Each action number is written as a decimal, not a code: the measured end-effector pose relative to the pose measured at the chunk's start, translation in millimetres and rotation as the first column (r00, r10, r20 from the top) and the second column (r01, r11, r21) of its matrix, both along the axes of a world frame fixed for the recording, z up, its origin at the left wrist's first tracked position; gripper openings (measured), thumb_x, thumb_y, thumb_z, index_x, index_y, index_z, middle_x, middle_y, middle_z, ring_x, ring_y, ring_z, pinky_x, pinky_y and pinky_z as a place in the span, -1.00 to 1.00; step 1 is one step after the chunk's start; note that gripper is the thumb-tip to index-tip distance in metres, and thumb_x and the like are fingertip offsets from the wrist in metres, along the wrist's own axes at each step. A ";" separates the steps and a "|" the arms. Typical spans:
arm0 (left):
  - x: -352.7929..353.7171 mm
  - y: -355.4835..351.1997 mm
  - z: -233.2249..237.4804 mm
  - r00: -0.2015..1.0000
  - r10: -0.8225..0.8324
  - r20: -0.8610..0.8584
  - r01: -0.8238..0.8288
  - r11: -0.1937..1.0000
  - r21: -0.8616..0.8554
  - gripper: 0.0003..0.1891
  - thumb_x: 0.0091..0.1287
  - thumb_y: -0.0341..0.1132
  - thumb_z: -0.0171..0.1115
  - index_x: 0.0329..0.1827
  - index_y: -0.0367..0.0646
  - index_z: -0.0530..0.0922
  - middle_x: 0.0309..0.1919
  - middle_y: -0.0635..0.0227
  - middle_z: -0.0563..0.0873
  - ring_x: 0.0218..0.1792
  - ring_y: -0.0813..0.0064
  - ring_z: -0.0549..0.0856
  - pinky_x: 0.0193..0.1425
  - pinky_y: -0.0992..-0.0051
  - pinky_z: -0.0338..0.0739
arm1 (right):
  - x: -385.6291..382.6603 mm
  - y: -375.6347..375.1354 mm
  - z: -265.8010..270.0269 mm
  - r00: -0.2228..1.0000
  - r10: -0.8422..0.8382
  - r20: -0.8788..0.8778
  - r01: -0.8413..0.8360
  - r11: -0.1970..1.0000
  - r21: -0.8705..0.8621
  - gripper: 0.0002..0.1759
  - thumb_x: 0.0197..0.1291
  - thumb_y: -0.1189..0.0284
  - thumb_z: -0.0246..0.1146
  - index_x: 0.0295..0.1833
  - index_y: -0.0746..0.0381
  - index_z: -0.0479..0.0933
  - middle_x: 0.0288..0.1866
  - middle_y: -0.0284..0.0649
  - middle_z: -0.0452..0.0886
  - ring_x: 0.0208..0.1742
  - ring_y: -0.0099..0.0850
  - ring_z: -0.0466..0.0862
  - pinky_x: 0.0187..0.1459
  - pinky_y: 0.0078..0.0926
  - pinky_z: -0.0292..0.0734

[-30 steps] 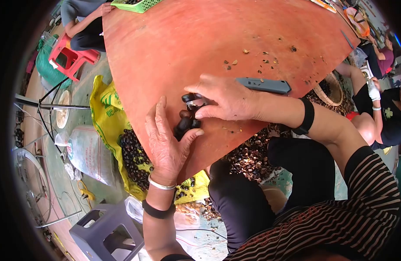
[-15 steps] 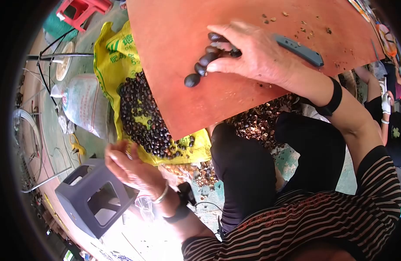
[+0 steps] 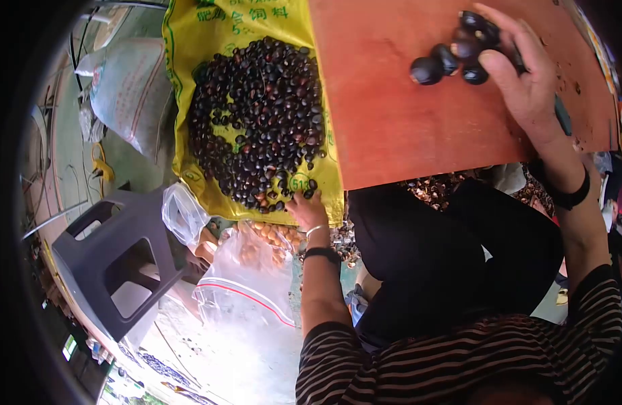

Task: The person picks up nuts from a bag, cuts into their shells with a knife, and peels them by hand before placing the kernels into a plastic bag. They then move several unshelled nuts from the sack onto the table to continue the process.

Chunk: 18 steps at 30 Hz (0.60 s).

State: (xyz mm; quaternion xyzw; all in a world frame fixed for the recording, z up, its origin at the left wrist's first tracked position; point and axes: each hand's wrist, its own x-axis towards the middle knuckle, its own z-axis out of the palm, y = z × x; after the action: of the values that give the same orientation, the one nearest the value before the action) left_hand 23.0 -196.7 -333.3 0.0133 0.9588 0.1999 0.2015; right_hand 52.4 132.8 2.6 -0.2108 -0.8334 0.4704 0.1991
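Over the red-brown board, my right hand curls its thumb and fingers around a few dark glossy nuts. Others in the same cluster lie just outside the fingertips, on the board. My left hand is at the lower edge of a yellow sack spread flat, fingers apart and touching nuts at the rim of a large heap of dark nuts. A grey-blue bar-like tool is partly hidden behind my right wrist.
A clear zip bag and pale yellowish nuts are below the sack. A grey plastic stool stands at left, below a filled white sack. Broken shells lie under the board. People are at the far right.
My left hand has moved from the air above the stool to the nuts on the yellow sack. My right hand still has nuts at its fingers. The view has shifted left.
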 end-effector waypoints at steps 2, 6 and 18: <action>-5.8 9.9 9.0 0.999 0.049 0.014 -0.048 0.998 -0.035 -0.59 0.15 -0.27 0.35 0.03 -0.21 0.48 -0.01 -0.02 0.38 -0.14 -0.05 0.57 -0.12 0.13 0.56 | 4.8 26.9 -14.0 0.994 0.108 -0.010 -0.085 0.832 0.548 -0.48 0.23 0.24 0.24 0.23 0.28 0.46 -0.27 -0.36 0.43 -0.28 -0.53 0.40 -0.15 -0.61 0.33; -7.4 -7.0 -7.7 0.992 0.064 -0.109 -0.050 0.990 0.134 -0.73 0.19 -0.33 0.24 -0.10 -0.22 0.47 -0.13 -0.01 0.46 -0.22 0.00 0.59 -0.20 0.12 0.53 | 7.3 29.3 -9.5 0.994 0.076 0.084 -0.112 0.785 0.609 -0.45 0.28 0.14 0.15 0.22 0.32 0.46 -0.30 -0.42 0.31 -0.27 -0.58 0.29 -0.16 -0.67 0.22; -42.0 22.0 -8.4 0.924 0.341 -0.173 -0.319 0.937 0.143 -0.37 0.17 -0.02 0.35 0.21 -0.14 0.35 -0.04 -0.02 0.36 -0.08 -0.04 0.50 -0.04 0.11 0.47 | 5.0 25.7 -14.0 0.996 0.050 0.079 -0.086 0.824 0.560 -0.44 0.35 0.14 0.09 0.25 0.36 0.42 -0.11 -0.33 0.45 -0.11 -0.56 0.42 0.06 -0.63 0.29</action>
State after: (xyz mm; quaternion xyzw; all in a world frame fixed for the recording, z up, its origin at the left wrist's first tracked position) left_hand -19.0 -174.7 -341.8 -0.1179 0.9496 0.2823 0.0688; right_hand 57.5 158.6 -11.4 -0.1272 -0.9476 0.2045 0.2100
